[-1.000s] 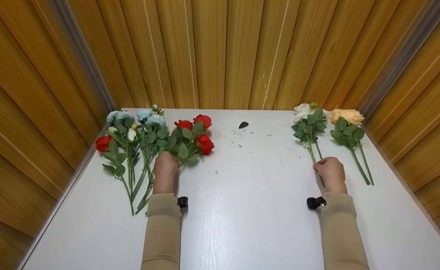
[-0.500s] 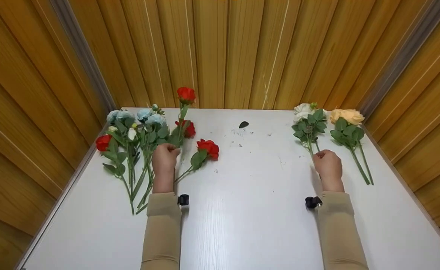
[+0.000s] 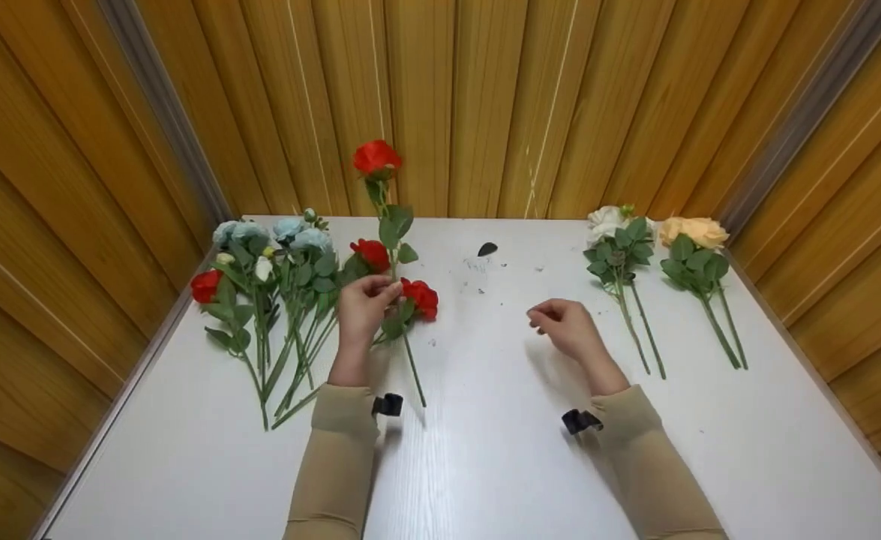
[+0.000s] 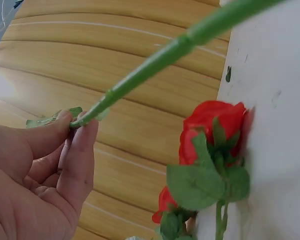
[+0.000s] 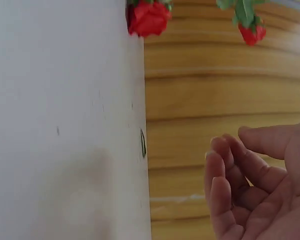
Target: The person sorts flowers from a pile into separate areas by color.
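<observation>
My left hand [image 3: 361, 311] pinches the stem of a red rose [image 3: 377, 157] between thumb and fingers, holding it raised with the bloom up. In the left wrist view the green stem [image 4: 145, 69] runs out of the pinch. Two other red roses lie on the table close by, one bloom [image 3: 421, 298] just right of the hand and another bloom [image 3: 372, 255] behind it. My right hand [image 3: 571, 328] hovers over the table with loosely curved fingers and holds nothing. The right wrist view shows a gap between its thumb and fingers [image 5: 219, 200].
Pale blue flowers [image 3: 313, 240] and another red rose [image 3: 206, 286] lie at the left of the white table [image 3: 485, 450]. White flowers [image 3: 606, 223] and peach roses [image 3: 695, 232] lie at the right. A loose leaf [image 3: 488, 249] lies near the back edge; wood-panelled walls surround the table.
My left hand has lifted one red rose from the group and brought it rightward. My right hand has let go of the white flowers' stem and moved left.
</observation>
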A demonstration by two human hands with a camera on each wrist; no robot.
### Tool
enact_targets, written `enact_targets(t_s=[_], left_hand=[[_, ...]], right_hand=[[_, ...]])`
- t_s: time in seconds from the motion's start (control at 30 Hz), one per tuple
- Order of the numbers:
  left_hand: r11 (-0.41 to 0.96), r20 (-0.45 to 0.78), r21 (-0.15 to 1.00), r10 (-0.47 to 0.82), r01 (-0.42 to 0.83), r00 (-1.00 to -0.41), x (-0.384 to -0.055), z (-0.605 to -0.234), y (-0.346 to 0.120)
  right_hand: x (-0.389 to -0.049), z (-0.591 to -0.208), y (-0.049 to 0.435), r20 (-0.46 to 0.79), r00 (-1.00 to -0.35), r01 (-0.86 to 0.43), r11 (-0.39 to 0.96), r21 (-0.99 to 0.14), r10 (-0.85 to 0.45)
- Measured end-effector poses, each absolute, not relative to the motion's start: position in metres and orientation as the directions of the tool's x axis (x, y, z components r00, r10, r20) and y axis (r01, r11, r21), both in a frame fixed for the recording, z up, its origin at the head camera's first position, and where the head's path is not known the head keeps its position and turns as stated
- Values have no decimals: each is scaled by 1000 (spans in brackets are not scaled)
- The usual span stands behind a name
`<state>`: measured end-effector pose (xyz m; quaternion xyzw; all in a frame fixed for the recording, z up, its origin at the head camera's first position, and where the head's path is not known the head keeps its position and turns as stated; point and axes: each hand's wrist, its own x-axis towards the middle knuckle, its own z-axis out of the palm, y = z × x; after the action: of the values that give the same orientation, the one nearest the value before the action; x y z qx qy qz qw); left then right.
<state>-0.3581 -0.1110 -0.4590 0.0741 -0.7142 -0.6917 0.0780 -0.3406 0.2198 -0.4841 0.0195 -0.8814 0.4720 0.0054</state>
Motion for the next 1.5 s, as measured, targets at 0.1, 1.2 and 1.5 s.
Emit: enact_targets(t_s=[0.1, 1.2, 1.5], left_hand=[[3, 1, 1000, -170, 0, -985, -356, -461, -94], [765, -212, 607, -105, -215, -972, -356, -475, -140], [850, -328, 452, -125, -272, -936, -357, -478, -156]], right_hand=[[-330, -491, 190, -15, -990, -50, 461, -886, -137], [-343, -508, 204, -85, -994, 44, 463, -886, -69], [-353, -515, 239, -177, -983, 164, 613, -773, 41]])
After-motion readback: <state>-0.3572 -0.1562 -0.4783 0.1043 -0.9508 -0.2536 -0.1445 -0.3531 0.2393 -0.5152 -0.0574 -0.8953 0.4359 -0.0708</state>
